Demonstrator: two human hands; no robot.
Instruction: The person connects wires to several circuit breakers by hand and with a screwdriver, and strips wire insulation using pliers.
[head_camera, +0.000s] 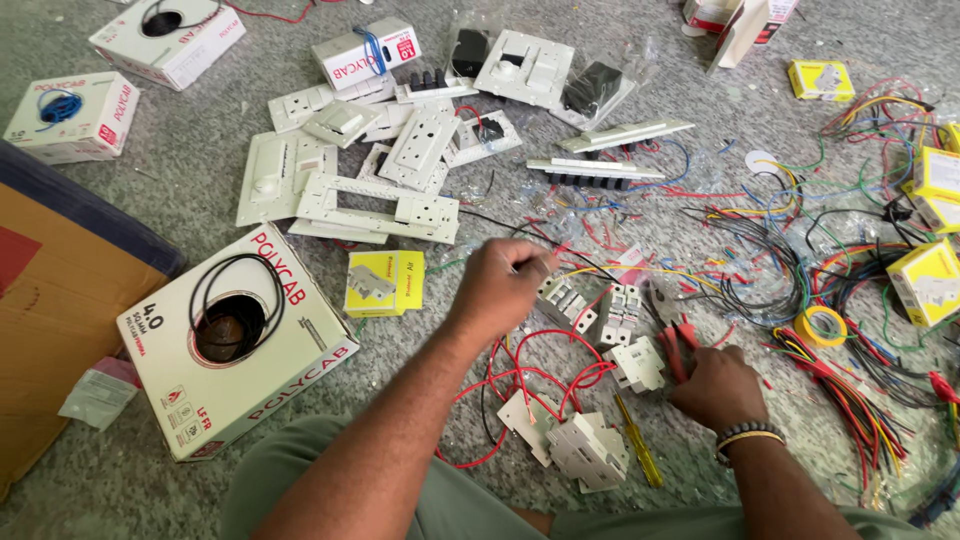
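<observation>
Item, floor (180, 190), grey speckled, worked on from a seated position. Left hand (500, 285): grip closed, pinching a thin black wire (500, 222) that ran off toward 10 o'clock; just at its 4 o'clock stood a row of white breakers (600, 310), their long axis lying roughly 9 to 3. Right hand (718, 385): grip closed round red-handled pliers (678, 345), jaws pointing toward 11 o'clock at the breakers, the right hand being the nearer to them. Red wire loops (540, 375) lay between the two hands, with further white breaker blocks (585, 450) and a yellow screwdriver (640, 455) at 6 o'clock. Packages: large white square cable box (240, 345) with red lettering and a round hole showing black coil, at 9 o'clock of the left hand; small yellow carton (385, 283) between that box and the hand; two more white cable boxes (75, 115) at 10 o'clock; yellow cartons (928, 280) at 3 o'clock. White switch plates (370, 190) heaped at 11 o'clock. Yellow tape roll (822, 325) and a tangle of coloured wires (850, 390) at 3 o'clock of the right hand. Brown cardboard sheet (60, 300) at far 9 o'clock.
</observation>
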